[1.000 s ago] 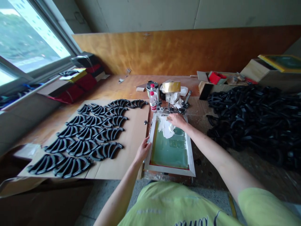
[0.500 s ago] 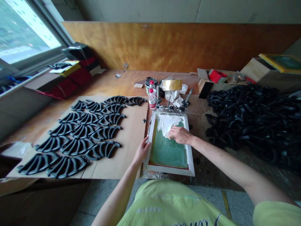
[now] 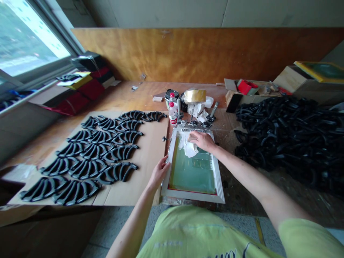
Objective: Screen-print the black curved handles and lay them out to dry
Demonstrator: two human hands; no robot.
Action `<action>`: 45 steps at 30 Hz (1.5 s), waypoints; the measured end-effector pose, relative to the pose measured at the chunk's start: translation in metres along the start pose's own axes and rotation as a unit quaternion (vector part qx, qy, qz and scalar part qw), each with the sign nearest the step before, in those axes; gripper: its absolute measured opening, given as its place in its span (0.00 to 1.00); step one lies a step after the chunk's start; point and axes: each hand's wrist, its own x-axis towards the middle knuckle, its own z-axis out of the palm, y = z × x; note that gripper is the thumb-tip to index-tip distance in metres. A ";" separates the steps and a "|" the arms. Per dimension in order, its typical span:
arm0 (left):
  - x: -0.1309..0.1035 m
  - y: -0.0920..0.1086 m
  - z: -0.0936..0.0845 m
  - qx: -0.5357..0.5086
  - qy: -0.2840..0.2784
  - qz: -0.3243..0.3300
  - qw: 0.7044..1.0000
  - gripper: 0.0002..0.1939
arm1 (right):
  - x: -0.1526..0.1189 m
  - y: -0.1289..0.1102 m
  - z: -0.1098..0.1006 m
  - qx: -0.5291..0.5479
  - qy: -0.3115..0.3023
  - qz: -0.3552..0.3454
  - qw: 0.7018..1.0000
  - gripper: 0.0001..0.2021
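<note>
In the head view, a screen-printing frame (image 3: 219, 182) with a pale rim and green mesh lies in front of me, hinged to clamps (image 3: 195, 124) at its far end. My left hand (image 3: 160, 171) is closed on the frame's left rim. Over the far part of the mesh, my right hand (image 3: 202, 141) has its fingers bent around a small scraper, mostly hidden by the hand. Thick white ink (image 3: 190, 149) is spread on the mesh beneath and beside those fingers.
Rows of black curved parts (image 3: 88, 150) lie on cardboard (image 3: 150, 165) at left. A heap of similar parts (image 3: 285, 132) fills the right. Behind the frame stand bottles (image 3: 172, 114), a tape roll (image 3: 195, 95) and a can (image 3: 171, 94). An open box (image 3: 232, 96) stands beyond the heap.
My right hand has moved away from me, toward the far end of the mesh. The frame's near end looks slightly closer to the camera, with my left hand still on its rim.
</note>
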 end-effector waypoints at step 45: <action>-0.002 0.018 -0.058 0.274 0.105 -0.042 0.955 0.22 | -0.104 0.044 0.034 0.001 0.005 0.027 1.000 0.11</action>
